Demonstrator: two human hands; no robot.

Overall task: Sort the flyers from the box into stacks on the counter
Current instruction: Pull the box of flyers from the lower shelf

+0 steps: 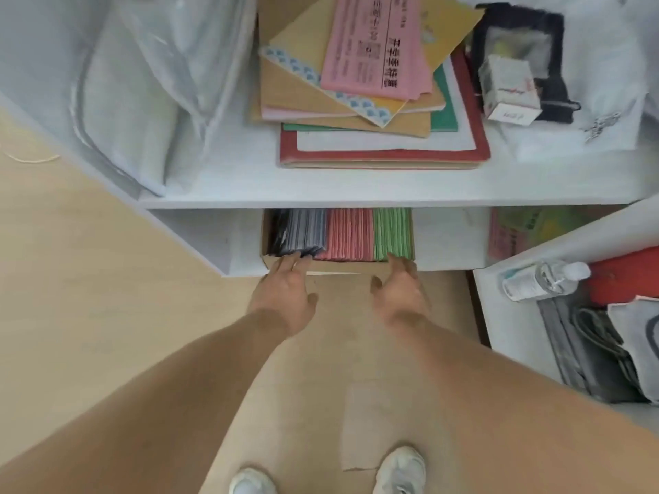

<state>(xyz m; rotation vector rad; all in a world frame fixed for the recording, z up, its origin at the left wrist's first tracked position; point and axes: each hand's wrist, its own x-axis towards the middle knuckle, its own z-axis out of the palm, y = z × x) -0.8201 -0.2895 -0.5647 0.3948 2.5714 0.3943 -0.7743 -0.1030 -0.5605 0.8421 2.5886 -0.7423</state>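
We are reaching both arms down toward the low shelf, and our left hand (pixel 287 290) is laying its straight, loose fingers (pixel 290 262) on the near upper edge of the dark grey bundle of flyers (pixel 297 231), touching it without gripping. Our right hand (pixel 399 292) is hovering with relaxed, slightly spread fingers (pixel 396 260) at the near end of the green bundle of flyers (pixel 392 233), holding nothing; whether the tips are touching the paper we cannot tell. Between the two is standing the pink bundle of flyers (pixel 349 235), all three packed on edge, side by side, in the shallow brown cardboard box (pixel 338 267) tucked under the white shelf board (pixel 356 199). Judging by this, we are only beginning: the box is looking full and undrawn, and every bundle is waiting to be lifted out. On the white counter above, a loose pile of pink, tan, green and red papers (pixel 363 101) is lying, though whether it belongs to our sorting we cannot say.
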